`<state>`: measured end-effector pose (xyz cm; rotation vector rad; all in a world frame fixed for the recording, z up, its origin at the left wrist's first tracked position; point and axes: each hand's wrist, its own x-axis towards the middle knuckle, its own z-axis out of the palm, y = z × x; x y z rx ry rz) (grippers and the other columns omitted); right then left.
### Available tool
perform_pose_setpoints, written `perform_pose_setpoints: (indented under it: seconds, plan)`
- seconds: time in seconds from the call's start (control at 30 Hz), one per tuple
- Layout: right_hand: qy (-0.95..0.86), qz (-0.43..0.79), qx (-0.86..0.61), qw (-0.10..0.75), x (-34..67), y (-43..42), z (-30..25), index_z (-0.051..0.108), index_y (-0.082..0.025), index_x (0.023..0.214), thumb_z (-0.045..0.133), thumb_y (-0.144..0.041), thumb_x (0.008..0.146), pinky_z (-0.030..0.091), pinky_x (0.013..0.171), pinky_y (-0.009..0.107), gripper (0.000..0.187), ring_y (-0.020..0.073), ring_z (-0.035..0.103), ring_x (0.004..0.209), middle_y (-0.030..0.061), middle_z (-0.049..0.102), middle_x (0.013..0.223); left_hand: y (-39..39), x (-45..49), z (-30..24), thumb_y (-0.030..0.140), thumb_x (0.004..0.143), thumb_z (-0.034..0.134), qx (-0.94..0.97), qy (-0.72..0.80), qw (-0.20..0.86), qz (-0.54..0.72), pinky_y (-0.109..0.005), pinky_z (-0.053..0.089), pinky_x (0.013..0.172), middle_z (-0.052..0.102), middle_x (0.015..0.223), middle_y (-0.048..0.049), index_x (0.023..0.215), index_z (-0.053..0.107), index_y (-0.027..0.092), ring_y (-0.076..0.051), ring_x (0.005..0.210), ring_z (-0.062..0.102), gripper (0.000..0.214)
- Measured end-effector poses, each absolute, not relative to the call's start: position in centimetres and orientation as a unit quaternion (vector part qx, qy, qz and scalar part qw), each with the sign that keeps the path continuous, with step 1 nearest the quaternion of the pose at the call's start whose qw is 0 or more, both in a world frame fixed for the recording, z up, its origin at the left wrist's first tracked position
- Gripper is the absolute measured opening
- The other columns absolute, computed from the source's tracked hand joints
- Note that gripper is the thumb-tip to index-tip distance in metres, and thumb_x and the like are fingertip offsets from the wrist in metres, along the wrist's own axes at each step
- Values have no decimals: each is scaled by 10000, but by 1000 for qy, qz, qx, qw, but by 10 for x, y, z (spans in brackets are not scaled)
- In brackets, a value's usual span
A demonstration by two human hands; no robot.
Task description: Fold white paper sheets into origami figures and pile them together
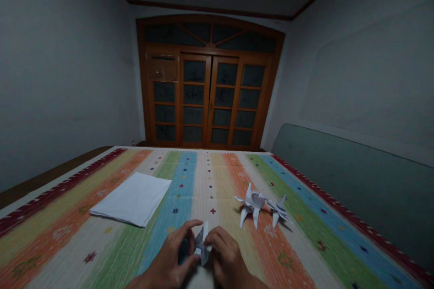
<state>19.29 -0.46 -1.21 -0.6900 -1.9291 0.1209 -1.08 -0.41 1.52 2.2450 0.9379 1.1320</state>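
Observation:
A small folded paper piece (202, 253), white and grey with pointed flaps, is between my two hands low in the middle of the view. My left hand (172, 253) pinches its left side near the base, thumb below and the index finger arched above. Curled around its right side is my right hand (225, 253), with fingertips pressed on the upright flap. Part of the paper is hidden behind my fingers. To the right stand white folded paper figures (256, 205) with several pointed legs, close together on the cloth.
A stack of white paper sheets (134, 198) lies to the left on the striped tablecloth (210, 176). Along the right side runs a greenish bench back (352, 180). Wooden doors with glass panes (210, 99) stand beyond the table's far edge.

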Motion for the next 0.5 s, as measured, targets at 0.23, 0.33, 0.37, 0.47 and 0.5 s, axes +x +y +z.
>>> perform_pose_setpoints:
  seconds: [0.23, 0.33, 0.37, 0.47, 0.5]
  plan:
    - [-798, 87, -297, 517, 193, -3, -16, 590, -228, 911, 463, 37, 633, 509, 667, 265, 405, 205, 652, 774, 50, 638, 869, -3, -12, 18, 217, 872, 684, 793, 362, 240, 426, -318, 541, 791, 742, 860, -9, 1169, 682, 248, -208, 771, 699, 299]
    - [-796, 102, -297, 518, 193, -4, -11, 587, -228, 909, 467, 33, 646, 511, 659, 263, 389, 204, 654, 762, 45, 642, 850, -2, -14, 18, 296, 924, 650, 795, 361, 239, 425, -326, 534, 794, 742, 829, -11, 1152, 693, 251, -209, 766, 693, 236]
    - [-798, 110, -291, 515, 193, -5, -9, 594, -228, 945, 470, 33, 680, 518, 665, 264, 391, 204, 659, 765, 45, 649, 852, -1, -14, 17, 321, 943, 629, 796, 358, 239, 425, -328, 532, 797, 746, 839, -19, 1146, 697, 250, -212, 776, 692, 226]
    - [-816, 129, -256, 502, 193, -7, -2, 596, -228, 1145, 470, 14, 792, 547, 707, 274, 446, 207, 676, 810, 70, 675, 926, 0, -17, 12, 345, 972, 587, 799, 354, 237, 424, -333, 524, 808, 759, 906, -41, 1138, 707, 243, -219, 811, 688, 229]
    - [-825, 127, -245, 494, 194, -7, -1, 591, -232, 1195, 474, 4, 811, 556, 722, 281, 466, 211, 680, 836, 82, 677, 967, 1, -17, 11, 337, 971, 585, 800, 355, 236, 423, -332, 523, 806, 759, 910, -42, 1139, 708, 241, -220, 812, 686, 229]
